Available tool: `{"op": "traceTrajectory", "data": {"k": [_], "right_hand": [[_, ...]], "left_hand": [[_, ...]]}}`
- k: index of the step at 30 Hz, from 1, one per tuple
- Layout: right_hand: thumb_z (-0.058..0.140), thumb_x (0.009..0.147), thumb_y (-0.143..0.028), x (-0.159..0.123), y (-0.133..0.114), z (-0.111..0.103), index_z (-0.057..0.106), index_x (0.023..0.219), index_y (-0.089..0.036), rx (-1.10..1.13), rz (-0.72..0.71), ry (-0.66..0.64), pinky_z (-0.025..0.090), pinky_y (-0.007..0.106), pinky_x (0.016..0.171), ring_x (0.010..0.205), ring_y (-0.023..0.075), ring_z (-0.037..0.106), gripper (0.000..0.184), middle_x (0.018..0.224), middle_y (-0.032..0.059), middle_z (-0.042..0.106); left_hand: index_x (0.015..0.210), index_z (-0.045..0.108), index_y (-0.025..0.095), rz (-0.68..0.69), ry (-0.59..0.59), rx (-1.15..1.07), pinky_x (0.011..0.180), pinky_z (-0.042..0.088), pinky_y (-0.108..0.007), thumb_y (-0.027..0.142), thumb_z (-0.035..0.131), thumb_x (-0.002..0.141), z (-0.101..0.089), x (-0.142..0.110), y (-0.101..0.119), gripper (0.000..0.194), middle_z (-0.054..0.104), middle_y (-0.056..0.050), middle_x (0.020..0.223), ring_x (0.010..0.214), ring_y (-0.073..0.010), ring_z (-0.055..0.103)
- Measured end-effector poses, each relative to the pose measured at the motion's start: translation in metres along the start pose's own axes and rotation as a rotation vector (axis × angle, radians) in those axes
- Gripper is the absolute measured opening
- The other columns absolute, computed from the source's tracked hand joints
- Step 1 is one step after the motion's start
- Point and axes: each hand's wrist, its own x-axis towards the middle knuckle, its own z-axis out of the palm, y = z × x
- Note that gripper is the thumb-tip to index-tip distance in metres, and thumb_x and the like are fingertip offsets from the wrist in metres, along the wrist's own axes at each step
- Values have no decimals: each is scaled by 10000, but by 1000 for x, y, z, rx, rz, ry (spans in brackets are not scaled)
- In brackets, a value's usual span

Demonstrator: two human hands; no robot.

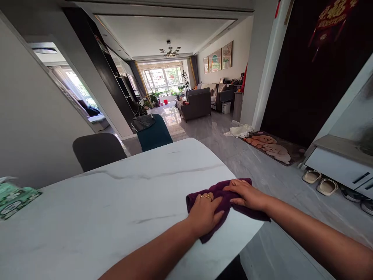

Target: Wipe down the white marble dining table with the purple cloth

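Note:
A dark purple cloth (222, 193) lies on the white marble table (122, 202) near its right edge, one end drooping over the rim. My left hand (204, 213), with rings on it, presses flat on the cloth's near left part. My right hand (244, 192) lies flat on the cloth's far right part, fingers stretched out. Both palms rest on top of the fabric; neither one grips it.
A green tissue pack (13, 197) sits at the table's left edge. A grey chair (97, 151) and a teal chair (154, 134) stand behind the table. Right of the table are grey floor tiles, a bear doormat (272, 147), slippers (319, 182) and a white cabinet (340, 163).

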Motion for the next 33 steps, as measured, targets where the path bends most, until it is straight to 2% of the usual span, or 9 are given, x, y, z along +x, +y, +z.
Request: {"op": "traceTrajectory", "data": {"k": [10, 15, 19, 22, 25, 29, 33], "right_hand": [[663, 967, -360, 157, 82, -11, 618, 1401, -221, -117, -60, 40, 453, 398, 989, 1095, 258, 592, 458, 1147, 103, 624], [638, 991, -373, 212, 100, -15, 595, 1426, -256, -178, 32, 65, 436, 386, 1007, 1177, 258, 577, 452, 1217, 97, 624], [635, 995, -381, 239, 99, -17, 597, 1424, -287, -222, 146, 72, 424, 396, 1027, 1252, 272, 547, 441, 1286, 101, 620], [618, 1001, -380, 242, 90, -16, 604, 1419, -279, -241, 201, 88, 425, 409, 1037, 1274, 283, 534, 430, 1323, 117, 608], [595, 1006, -371, 227, 74, -13, 609, 1417, -256, -247, 212, 91, 446, 397, 1018, 1241, 277, 562, 427, 1328, 124, 609], [612, 993, -369, 182, 45, -6, 615, 1413, -250, -245, 176, 80, 463, 360, 989, 1194, 250, 598, 437, 1302, 104, 625], [618, 991, -386, 118, 14, 5, 608, 1418, -248, -212, 121, 73, 470, 355, 970, 1158, 244, 612, 450, 1260, 98, 623]], "left_hand": [[1367, 642, 262, -154, 117, 60, 968, 475, -433, 429, 549, 1002, -14, 104, -107, 411, 655, -114, 1181, 1109, -300, 618], [1420, 604, 283, -260, 123, 76, 1020, 449, -430, 437, 510, 1017, -24, 141, -143, 441, 646, -107, 1225, 1178, -297, 599], [1451, 577, 287, -339, 140, 96, 1039, 438, -472, 442, 464, 1030, -28, 159, -156, 463, 641, -128, 1255, 1237, -322, 577], [1447, 580, 266, -401, 144, 114, 1053, 425, -507, 422, 439, 1033, -29, 162, -153, 464, 622, -156, 1315, 1268, -345, 566], [1417, 602, 238, -423, 130, 119, 1057, 426, -495, 398, 446, 1025, -30, 150, -140, 451, 619, -165, 1340, 1267, -340, 575], [1413, 605, 247, -363, 99, 111, 1061, 429, -469, 401, 463, 1018, -28, 109, -114, 447, 638, -144, 1330, 1260, -319, 586], [1437, 595, 275, -277, 80, 97, 1075, 428, -487, 401, 488, 1012, -21, 53, -78, 456, 630, -143, 1363, 1262, -327, 587]]}}
